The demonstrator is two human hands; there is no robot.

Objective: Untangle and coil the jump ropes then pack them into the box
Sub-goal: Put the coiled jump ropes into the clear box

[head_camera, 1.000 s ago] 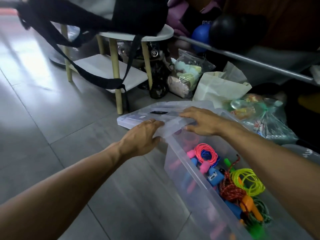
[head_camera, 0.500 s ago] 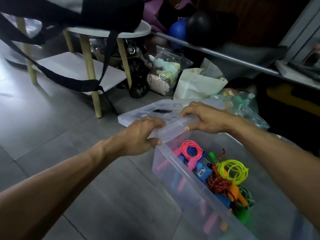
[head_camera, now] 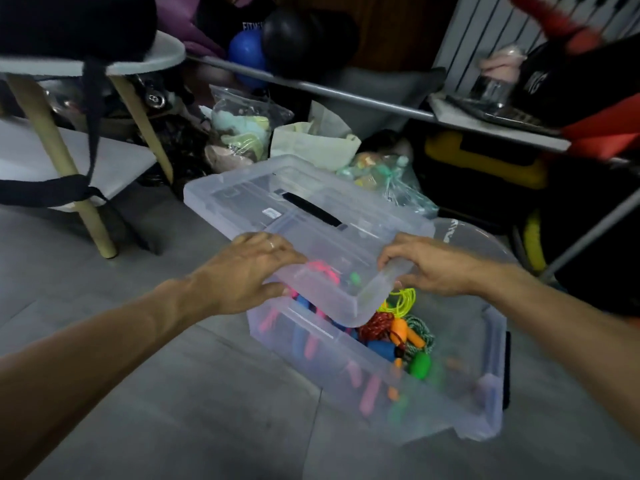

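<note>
I'm gripping the lid (head_camera: 277, 206) with left hand (head_camera: 242, 275) and right hand (head_camera: 433, 265) over the box (head_camera: 485, 403) of ropes (head_camera: 391, 327); its label unreadable.

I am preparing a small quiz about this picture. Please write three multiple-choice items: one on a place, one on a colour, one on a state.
1. Where are the jump ropes?
A. In the clear box
B. On the stool
C. On the floor

2. What colour is the ball beside the black ball?
A. Red
B. Blue
C. White

3. How is the lid?
A. Latched shut
B. Held by both hands, only partly over the box
C. Lying on the floor

Key: 1 A, the ropes lie inside the box. 2 B, the blue ball. 3 B, left hand and right hand grip its near edge.
</note>
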